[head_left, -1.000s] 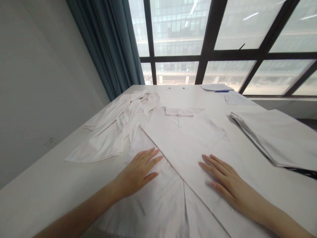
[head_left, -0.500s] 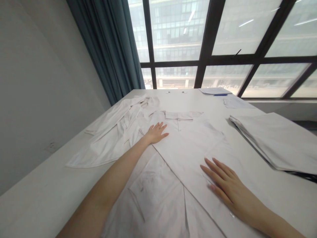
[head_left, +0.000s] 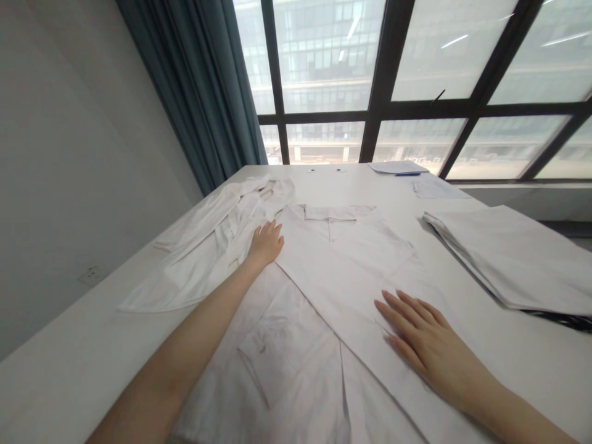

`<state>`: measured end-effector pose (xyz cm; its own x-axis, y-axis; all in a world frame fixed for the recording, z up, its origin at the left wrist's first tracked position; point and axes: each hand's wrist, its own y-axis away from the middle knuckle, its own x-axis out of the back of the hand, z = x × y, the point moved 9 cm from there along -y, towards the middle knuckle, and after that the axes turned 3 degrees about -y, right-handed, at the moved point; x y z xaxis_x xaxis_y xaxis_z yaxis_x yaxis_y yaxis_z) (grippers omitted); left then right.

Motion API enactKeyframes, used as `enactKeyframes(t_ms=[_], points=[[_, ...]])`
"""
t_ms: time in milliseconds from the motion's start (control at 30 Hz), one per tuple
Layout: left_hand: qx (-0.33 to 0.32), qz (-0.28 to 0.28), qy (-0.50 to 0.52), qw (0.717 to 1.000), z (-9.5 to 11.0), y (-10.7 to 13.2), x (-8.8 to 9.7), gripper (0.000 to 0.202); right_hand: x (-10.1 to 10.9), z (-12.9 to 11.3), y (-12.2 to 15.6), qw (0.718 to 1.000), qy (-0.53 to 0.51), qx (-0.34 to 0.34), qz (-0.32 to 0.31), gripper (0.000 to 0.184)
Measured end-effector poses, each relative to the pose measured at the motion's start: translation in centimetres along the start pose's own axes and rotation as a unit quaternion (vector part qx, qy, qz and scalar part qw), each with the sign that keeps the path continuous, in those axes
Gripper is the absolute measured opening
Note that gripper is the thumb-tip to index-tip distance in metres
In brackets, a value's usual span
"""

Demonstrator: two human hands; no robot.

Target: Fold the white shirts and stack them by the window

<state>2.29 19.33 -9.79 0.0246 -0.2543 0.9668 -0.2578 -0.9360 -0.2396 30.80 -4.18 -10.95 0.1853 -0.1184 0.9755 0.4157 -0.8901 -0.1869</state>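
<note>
A white coat (head_left: 342, 271) lies spread on the white table (head_left: 69, 357), collar at the far end, with one side folded diagonally across its front. My left hand (head_left: 266, 242) reaches far out to the coat's left shoulder, fingers curled down onto the fabric edge; what they grip, if anything, is hidden. My right hand (head_left: 425, 339) lies flat and open on the folded part, fingers spread. A chest pocket (head_left: 272, 345) shows near me, under my left forearm.
A second, crumpled white garment (head_left: 208, 246) lies to the left. A stack of folded white garments (head_left: 513, 259) sits at the right. Papers (head_left: 398, 166) with a blue pen (head_left: 407, 174) lie at the far edge by the window. A teal curtain (head_left: 203, 92) hangs at left.
My left hand has slid from near me up along the fold to the coat's left shoulder, then a little leftward. My right hand has stayed flat in place.
</note>
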Motion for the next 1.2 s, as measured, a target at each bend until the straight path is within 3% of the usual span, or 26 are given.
enactKeyframes(t_ms=[133,233,367,467,567,667,767,867,1033,1200], points=[[-0.067,0.017,-0.008,0.998,0.1,4.8,1.0,0.048,0.4,0.5,-0.3,1.000,-0.028,0.000,-0.001,0.050],[-0.065,0.003,0.021,0.998,-1.5,7.8,0.5,0.047,0.4,2.1,-0.3,0.999,-0.039,-0.022,0.014,0.051],[-0.048,-0.014,0.033,0.998,-2.8,9.0,0.0,0.050,-0.1,4.7,0.0,0.997,0.005,-0.062,0.046,0.056],[-0.042,0.018,0.019,0.999,-2.1,8.9,1.6,0.047,0.1,5.5,0.1,0.994,0.031,-0.074,0.071,0.057],[-0.086,0.063,0.018,0.994,0.9,9.3,4.3,0.044,1.1,4.5,-0.2,0.995,0.020,-0.050,0.090,0.055],[-0.180,0.052,0.059,0.981,5.7,10.9,5.9,0.044,1.6,2.4,-0.5,0.997,-0.017,0.005,0.068,0.054],[-0.279,-0.008,0.099,0.955,10.2,13.3,5.6,0.049,0.8,0.9,-0.6,0.998,-0.049,0.039,0.003,0.055],[-0.311,-0.071,0.101,0.942,12.0,14.7,4.4,0.056,-0.3,1.0,-0.4,0.997,-0.062,0.026,-0.046,0.056],[-0.306,-0.106,0.102,0.941,11.5,14.7,3.6,0.058,-1.1,4.4,-0.3,0.997,-0.041,-0.035,-0.059,0.056],[-0.246,-0.092,0.093,0.960,8.4,13.2,2.7,0.059,-0.9,10.2,0.5,0.991,0.022,-0.131,0.005,0.063]])
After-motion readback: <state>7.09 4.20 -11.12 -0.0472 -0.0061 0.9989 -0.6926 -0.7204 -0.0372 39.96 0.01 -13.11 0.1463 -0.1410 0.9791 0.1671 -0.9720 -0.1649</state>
